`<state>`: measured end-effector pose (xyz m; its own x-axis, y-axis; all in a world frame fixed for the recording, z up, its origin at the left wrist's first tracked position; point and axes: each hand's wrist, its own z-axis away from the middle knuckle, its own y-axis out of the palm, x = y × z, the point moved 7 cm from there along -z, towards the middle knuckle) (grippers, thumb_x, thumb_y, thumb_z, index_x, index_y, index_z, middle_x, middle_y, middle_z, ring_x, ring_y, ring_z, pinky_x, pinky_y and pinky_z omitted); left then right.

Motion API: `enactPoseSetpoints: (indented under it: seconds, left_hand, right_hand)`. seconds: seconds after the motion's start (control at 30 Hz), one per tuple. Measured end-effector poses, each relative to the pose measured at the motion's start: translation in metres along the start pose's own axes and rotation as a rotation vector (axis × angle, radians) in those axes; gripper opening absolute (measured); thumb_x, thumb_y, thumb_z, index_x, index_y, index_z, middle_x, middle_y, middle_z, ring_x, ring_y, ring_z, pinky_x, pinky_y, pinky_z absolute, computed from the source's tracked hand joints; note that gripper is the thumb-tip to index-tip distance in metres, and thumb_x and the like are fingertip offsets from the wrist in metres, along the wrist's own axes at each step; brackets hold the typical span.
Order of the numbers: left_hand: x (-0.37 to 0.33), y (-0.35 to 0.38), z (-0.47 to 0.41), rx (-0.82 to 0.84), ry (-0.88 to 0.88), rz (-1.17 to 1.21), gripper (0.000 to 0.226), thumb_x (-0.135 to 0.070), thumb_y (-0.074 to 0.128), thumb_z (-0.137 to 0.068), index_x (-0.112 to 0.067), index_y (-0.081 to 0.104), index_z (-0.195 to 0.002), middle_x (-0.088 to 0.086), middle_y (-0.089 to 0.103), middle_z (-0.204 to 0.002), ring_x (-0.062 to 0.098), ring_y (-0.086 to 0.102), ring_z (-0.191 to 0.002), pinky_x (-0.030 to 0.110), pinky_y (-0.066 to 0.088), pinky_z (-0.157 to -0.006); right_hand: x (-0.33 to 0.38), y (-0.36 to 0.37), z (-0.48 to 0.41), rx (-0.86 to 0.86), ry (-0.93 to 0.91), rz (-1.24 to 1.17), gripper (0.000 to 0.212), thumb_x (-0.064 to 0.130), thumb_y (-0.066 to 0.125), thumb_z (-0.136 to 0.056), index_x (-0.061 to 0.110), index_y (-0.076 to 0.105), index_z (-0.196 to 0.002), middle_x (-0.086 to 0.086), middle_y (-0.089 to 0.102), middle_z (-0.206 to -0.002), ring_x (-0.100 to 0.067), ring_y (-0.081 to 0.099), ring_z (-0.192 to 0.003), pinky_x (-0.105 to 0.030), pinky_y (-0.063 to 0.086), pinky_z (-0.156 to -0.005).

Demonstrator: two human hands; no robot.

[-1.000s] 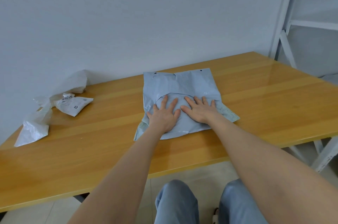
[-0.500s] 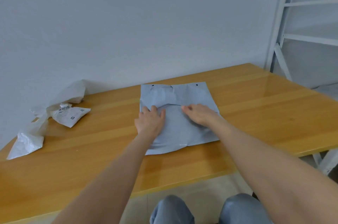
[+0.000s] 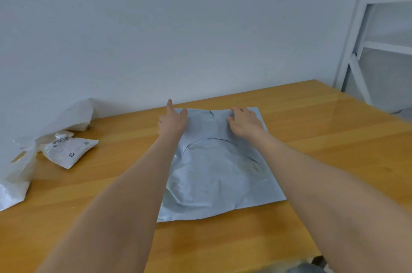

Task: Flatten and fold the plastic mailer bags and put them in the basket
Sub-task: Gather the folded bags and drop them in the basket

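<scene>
A glossy, honey-coloured wooden tabletop (image 3: 334, 139) runs the full width of the view, its far edge set against a plain pale wall (image 3: 178, 27). At the right, past the table's end, stands a white metal shelving rack (image 3: 354, 27) with a diagonal brace low on its post.

A grey-blue plastic mailer bag (image 3: 218, 174) lies spread near the middle of the tabletop, mostly flat but creased, with a raised fold across its far third and wrinkles toward the near edge.

The left hand (image 3: 172, 120) is open at the bag's far left corner. Its forefinger is straight and lifted toward the wall, and its thumb rests on the plastic. The right hand (image 3: 245, 122) rests on the far right part of the bag, fingers arched and spread, tips down on the plastic. Whether they pinch any of it cannot be told.

Well to the left, near the wall, sits a crumpled white mailer bag (image 3: 75, 116). Just in front of it lies a smaller white mailer (image 3: 71, 152) with a printed label, tilted up. A further stretch of white plastic (image 3: 13, 188) trails toward the left edge.

The left forearm (image 3: 138, 183) crosses over the bag's left side and hides that edge. The right forearm (image 3: 312, 172) passes just beside the bag's right edge.
</scene>
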<state>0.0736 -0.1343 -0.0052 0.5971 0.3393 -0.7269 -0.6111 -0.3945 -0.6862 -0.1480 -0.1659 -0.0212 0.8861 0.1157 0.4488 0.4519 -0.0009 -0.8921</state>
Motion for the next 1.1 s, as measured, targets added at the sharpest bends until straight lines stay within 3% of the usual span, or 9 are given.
enactPoseSetpoints:
  seconds: [0.17,0.27,0.4,0.53,0.67,0.77,0.87,1.0,1.1]
  left_hand:
    - [0.003,0.005,-0.014,-0.031,0.074,0.178,0.059,-0.004,0.043,-0.091,-0.028,0.038,-0.144,0.009,0.051,-0.135,0.025,0.058,-0.105,0.032,0.044,-0.089]
    - [0.019,-0.004,-0.024,-0.165,0.009,0.200,0.061,0.010,0.039,-0.081,-0.018,0.055,-0.133,0.010,0.054,-0.133,0.027,0.056,-0.115,0.033,0.045,-0.101]
    - [0.036,-0.010,-0.029,-0.208,-0.070,0.140,0.054,0.011,0.039,-0.085,-0.006,0.052,-0.135,0.013,0.047,-0.140,0.031,0.050,-0.125,0.034,0.038,-0.106]
    - [0.036,-0.013,-0.024,-0.163,-0.066,-0.019,0.047,0.005,0.039,-0.089,-0.001,0.047,-0.135,0.017,0.035,-0.144,0.038,0.046,-0.122,0.040,0.040,-0.102]
    - [0.018,-0.014,-0.013,-0.131,0.034,-0.240,0.055,-0.019,0.038,-0.099,-0.028,0.019,-0.150,0.007,0.006,-0.159,0.033,0.014,-0.143,0.045,0.022,-0.113]
    - [-0.016,-0.001,0.000,-0.093,0.302,-0.385,0.048,-0.023,0.032,-0.100,-0.032,0.029,-0.148,0.001,0.011,-0.159,0.024,0.010,-0.146,0.047,0.015,-0.116]
    - [-0.036,0.028,0.016,0.080,0.411,-0.516,0.046,-0.032,0.027,-0.099,-0.036,0.036,-0.144,-0.003,0.014,-0.159,0.022,0.009,-0.146,0.057,0.012,-0.114]
    - [-0.009,0.050,0.018,0.249,0.345,-0.748,0.049,-0.047,0.014,-0.099,-0.046,0.013,-0.149,-0.005,0.000,-0.161,0.027,-0.006,-0.147,0.067,0.003,-0.110]
    - [0.021,0.059,0.015,0.326,0.237,-0.661,0.051,-0.053,0.014,-0.099,-0.049,0.003,-0.148,-0.006,-0.007,-0.161,0.027,-0.009,-0.147,0.067,0.003,-0.110]
  right_hand:
    - [0.000,0.029,-0.015,0.087,0.021,0.018,0.054,0.044,0.018,-0.102,0.024,0.019,-0.152,0.000,0.017,-0.160,-0.030,0.007,-0.148,-0.053,0.013,-0.116]
    - [-0.016,0.042,-0.016,0.190,0.107,0.039,0.056,0.051,0.015,-0.099,0.027,0.026,-0.148,0.001,0.017,-0.159,-0.033,0.007,-0.147,-0.060,0.008,-0.114]
    - [-0.027,0.051,-0.013,0.251,0.093,0.133,0.058,0.054,0.014,-0.098,0.029,0.020,-0.150,0.002,0.011,-0.160,-0.033,-0.002,-0.147,-0.064,-0.003,-0.112]
    - [-0.032,0.049,-0.011,0.283,0.134,0.154,0.058,0.053,0.016,-0.098,0.031,0.016,-0.152,0.002,0.004,-0.161,-0.034,-0.006,-0.147,-0.065,-0.003,-0.112]
    - [-0.028,0.033,-0.010,0.178,0.165,0.141,0.061,0.056,0.019,-0.098,0.029,0.016,-0.153,-0.002,0.001,-0.162,-0.035,-0.007,-0.147,-0.065,0.000,-0.112]
    - [0.010,0.023,-0.014,0.080,-0.015,0.139,0.058,0.051,0.021,-0.100,0.028,0.014,-0.153,0.000,0.001,-0.162,-0.033,-0.005,-0.148,-0.063,0.003,-0.113]
    - [0.040,0.029,-0.015,0.134,-0.126,0.117,0.055,0.048,0.019,-0.101,0.033,0.009,-0.153,0.002,-0.001,-0.162,-0.030,-0.009,-0.148,-0.063,0.000,-0.113]
    - [0.037,0.056,-0.009,0.288,-0.110,0.167,0.060,0.061,0.014,-0.097,0.040,0.000,-0.152,0.003,-0.009,-0.162,-0.030,-0.012,-0.147,-0.065,-0.001,-0.112]
    - [0.028,0.072,-0.006,0.355,-0.073,0.175,0.070,0.073,0.015,-0.090,0.043,-0.005,-0.151,0.003,-0.014,-0.161,-0.030,-0.014,-0.147,-0.065,-0.004,-0.112]
